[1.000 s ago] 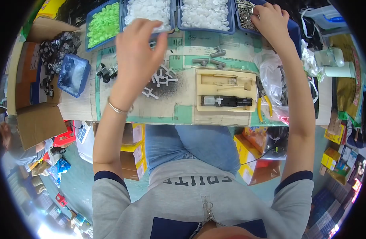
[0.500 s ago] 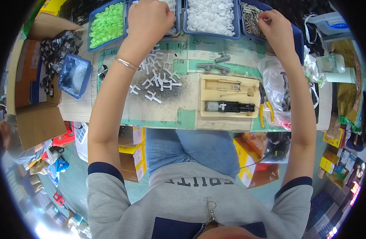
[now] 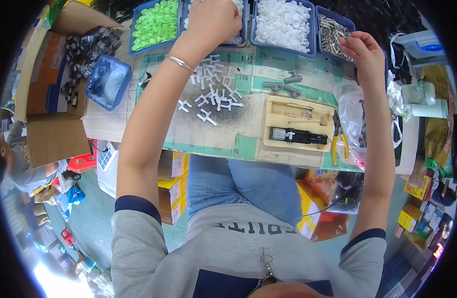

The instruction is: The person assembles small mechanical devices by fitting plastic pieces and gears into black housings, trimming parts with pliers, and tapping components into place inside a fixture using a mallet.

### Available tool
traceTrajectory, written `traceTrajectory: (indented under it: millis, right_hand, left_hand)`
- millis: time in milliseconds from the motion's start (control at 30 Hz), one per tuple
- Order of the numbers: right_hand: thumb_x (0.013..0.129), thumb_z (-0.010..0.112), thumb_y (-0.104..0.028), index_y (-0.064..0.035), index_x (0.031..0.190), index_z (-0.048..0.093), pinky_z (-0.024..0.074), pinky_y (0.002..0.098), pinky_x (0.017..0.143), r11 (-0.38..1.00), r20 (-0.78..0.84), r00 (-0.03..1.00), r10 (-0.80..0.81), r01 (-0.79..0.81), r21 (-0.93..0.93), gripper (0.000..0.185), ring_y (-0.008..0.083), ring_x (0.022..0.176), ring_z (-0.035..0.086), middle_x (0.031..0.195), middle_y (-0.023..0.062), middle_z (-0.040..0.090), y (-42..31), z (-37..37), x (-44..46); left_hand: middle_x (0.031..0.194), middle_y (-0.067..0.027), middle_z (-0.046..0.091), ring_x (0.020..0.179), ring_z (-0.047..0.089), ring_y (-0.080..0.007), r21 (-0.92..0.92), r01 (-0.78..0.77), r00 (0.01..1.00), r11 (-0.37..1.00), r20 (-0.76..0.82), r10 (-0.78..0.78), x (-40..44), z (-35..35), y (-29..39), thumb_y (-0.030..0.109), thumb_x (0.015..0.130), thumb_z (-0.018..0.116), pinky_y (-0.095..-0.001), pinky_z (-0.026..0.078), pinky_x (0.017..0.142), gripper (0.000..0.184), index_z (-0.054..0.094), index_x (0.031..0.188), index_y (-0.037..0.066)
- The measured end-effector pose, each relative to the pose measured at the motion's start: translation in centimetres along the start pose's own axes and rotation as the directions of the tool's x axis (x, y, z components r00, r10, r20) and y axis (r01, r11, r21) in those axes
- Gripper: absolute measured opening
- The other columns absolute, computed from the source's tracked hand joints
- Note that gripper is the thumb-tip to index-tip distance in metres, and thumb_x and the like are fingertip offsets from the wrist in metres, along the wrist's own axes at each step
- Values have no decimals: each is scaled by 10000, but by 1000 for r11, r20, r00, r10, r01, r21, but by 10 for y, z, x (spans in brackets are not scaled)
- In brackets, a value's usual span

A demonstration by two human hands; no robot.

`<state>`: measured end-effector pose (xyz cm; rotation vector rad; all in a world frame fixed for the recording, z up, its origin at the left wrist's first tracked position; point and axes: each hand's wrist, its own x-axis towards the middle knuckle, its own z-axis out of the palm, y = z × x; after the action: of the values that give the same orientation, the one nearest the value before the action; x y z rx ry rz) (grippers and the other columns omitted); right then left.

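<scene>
My left hand (image 3: 214,22), fingers curled, is over a blue bin of white discs (image 3: 237,40); what it holds, if anything, is hidden. My right hand (image 3: 363,53) is pinched at the right edge of a bin of small metal pins (image 3: 332,37), and whatever lies between its fingertips is too small to name. Below my hands, a cream tray (image 3: 274,110) holds a black and silver part (image 3: 299,135). White forked pieces (image 3: 218,97) lie scattered left of the tray, and grey cylindrical parts (image 3: 283,87) lie above it.
Bins of green discs (image 3: 156,25) and white caps (image 3: 283,25) stand along the back. At left are a blue tub (image 3: 108,83) and a carton of dark metal parts (image 3: 91,49). Yellow-handled pliers (image 3: 333,149) and a plastic bag (image 3: 351,111) lie right. A person (image 3: 24,159) is at far left.
My left hand has moved up from above the table to the white disc bin and curled. My right hand has shifted toward the pin bin's right edge. The view has shifted slightly.
</scene>
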<state>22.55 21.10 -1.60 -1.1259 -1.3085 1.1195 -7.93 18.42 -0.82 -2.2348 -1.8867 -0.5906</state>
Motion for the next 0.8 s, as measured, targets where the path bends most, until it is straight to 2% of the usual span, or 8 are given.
traceTrajectory:
  millis: [33, 100, 233, 333, 533, 633, 733, 800]
  right_hand:
    - [832, 598, -47, 17, 936, 562, 545, 246, 750, 999, 22, 1000, 8, -9, 37, 127, 193, 841, 662, 884, 108, 625, -1, 2, -5]
    - [838, 591, -41, 12, 928, 558, 544, 243, 752, 999, 29, 1000, 8, -10, 51, 109, 191, 849, 661, 887, 106, 627, -3, 7, -15]
    - [843, 585, -35, 10, 924, 560, 543, 237, 750, 997, 70, 997, 21, -26, 66, 97, 184, 852, 659, 889, 101, 625, -8, 20, -28]
    - [842, 589, -31, 14, 909, 567, 541, 233, 746, 998, 100, 995, -17, 11, 60, 84, 175, 844, 659, 884, 89, 617, -14, 31, -36]
    - [830, 594, 4, 13, 881, 572, 537, 229, 735, 996, 128, 989, -76, 68, 65, 55, 174, 834, 663, 865, 77, 606, -18, 44, -54]
    - [836, 585, 10, 19, 885, 564, 529, 227, 738, 996, 155, 985, -80, 72, 51, 54, 176, 841, 663, 860, 70, 603, -19, 47, -62]
    - [842, 575, 16, 19, 887, 557, 523, 226, 743, 995, 145, 984, -98, 93, 43, 49, 174, 846, 661, 854, 60, 604, -20, 48, -69]
    - [844, 568, 27, 14, 882, 551, 517, 226, 748, 992, 146, 982, -120, 112, 59, 44, 172, 863, 658, 854, 51, 605, -22, 49, -75]
  left_hand:
    - [668, -160, 605, 684, 598, -326, -2, -5, 1000, 1000, -1, 5, 1, 4, -4, 143, 682, 580, -436, 473, 649, 151, 629, 593, 31]
    - [757, -150, 657, 709, 640, -308, -32, -43, 997, 999, 55, 45, 3, 11, -16, 239, 723, 595, -382, 512, 709, 223, 717, 776, 60]
    - [770, -160, 659, 704, 643, -312, -42, -71, 997, 997, 24, 72, 4, 12, -17, 230, 719, 589, -375, 514, 718, 228, 715, 789, 52]
    - [757, -147, 660, 695, 641, -311, -45, -38, 996, 998, 74, 42, 4, 11, -14, 222, 702, 592, -371, 514, 721, 220, 718, 788, 63]
    - [764, -110, 661, 696, 636, -295, -57, -60, 998, 997, -17, 59, 0, 11, -13, 225, 670, 606, -362, 513, 715, 197, 721, 753, 89]
    - [778, -102, 661, 707, 635, -289, -37, -60, 998, 998, 18, 61, 1, 6, -11, 224, 672, 606, -360, 509, 712, 190, 717, 734, 83]
    - [777, -96, 664, 706, 634, -284, 75, -160, 987, 984, 4, 160, 2, 5, -12, 213, 688, 603, -375, 502, 709, 179, 712, 734, 78]
    - [789, -102, 667, 708, 639, -268, 41, -185, 974, 982, -127, 189, -3, 4, -12, 190, 726, 606, -357, 499, 694, 164, 703, 768, 64]
